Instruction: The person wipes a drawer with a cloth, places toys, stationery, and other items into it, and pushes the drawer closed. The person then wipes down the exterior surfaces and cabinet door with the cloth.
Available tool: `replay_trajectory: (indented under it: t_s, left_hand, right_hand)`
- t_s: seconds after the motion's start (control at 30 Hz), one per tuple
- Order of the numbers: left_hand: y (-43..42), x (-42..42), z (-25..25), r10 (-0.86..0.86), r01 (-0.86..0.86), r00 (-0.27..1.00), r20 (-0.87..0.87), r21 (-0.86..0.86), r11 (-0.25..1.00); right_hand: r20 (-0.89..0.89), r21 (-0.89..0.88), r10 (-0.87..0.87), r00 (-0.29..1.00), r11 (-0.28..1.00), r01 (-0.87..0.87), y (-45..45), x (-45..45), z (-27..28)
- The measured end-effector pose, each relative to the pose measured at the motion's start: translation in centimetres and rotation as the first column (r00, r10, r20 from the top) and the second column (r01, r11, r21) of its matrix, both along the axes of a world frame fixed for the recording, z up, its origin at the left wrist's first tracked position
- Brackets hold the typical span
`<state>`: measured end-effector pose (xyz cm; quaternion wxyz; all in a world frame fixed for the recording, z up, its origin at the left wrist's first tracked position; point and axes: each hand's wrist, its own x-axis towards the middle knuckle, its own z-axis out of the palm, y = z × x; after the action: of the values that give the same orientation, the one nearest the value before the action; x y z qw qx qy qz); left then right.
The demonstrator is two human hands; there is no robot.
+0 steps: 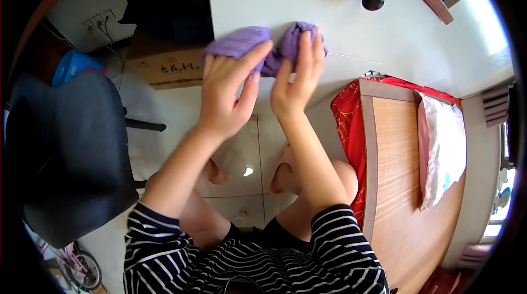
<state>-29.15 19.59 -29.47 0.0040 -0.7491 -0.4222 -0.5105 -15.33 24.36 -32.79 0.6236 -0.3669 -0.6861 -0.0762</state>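
A purple cloth (pixel 240 42) lies bunched against the lower part of a white cabinet front (pixel 329 17). My left hand (pixel 226 91) presses on its wider, flatter side, with the fingertips partly sunk behind the fabric. My right hand (pixel 299 82) grips a crumpled bunch at the other end, fingers bent over it. Between the two hands the fabric seems to join, low down, though part of it is hidden. A round black knob (pixel 373 0) sticks out of the cabinet front, up and to the right of my hands.
A black chair (pixel 71 157) stands at left, near a cardboard box (pixel 164 62) and a blue bin (pixel 74 68). To the right is a bed with a mat (pixel 398 157) and a pillow (pixel 442 146). Tiled floor (pixel 236 178) lies beneath me.
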Motion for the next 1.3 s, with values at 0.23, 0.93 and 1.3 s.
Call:
replay_trajectory:
  t_s: [0.23, 0.93, 1.3]
  left_hand:
    - [3.7, -0.5, -5.2, 0.126, -0.04, 0.869, -0.478, 0.186, 0.982]
    - [5.3, 5.8, -4.6, -0.027, 0.07, 0.831, -0.555, 0.056, 0.996]
    - [2.8, 3.7, -4.8, 0.025, -0.003, 0.834, -0.552, 0.039, 0.999]
  right_hand:
    - [0.054, 0.196, -0.166, 0.985, 0.969, 0.152, 4.0, -1.6, -8.2]
    - [-0.191, 0.017, -0.278, 0.941, 0.958, 0.286, 5.0, 2.8, -8.5]
    - [-0.221, -0.149, -0.135, 0.966, 0.983, 0.104, 1.8, -0.3, -8.3]
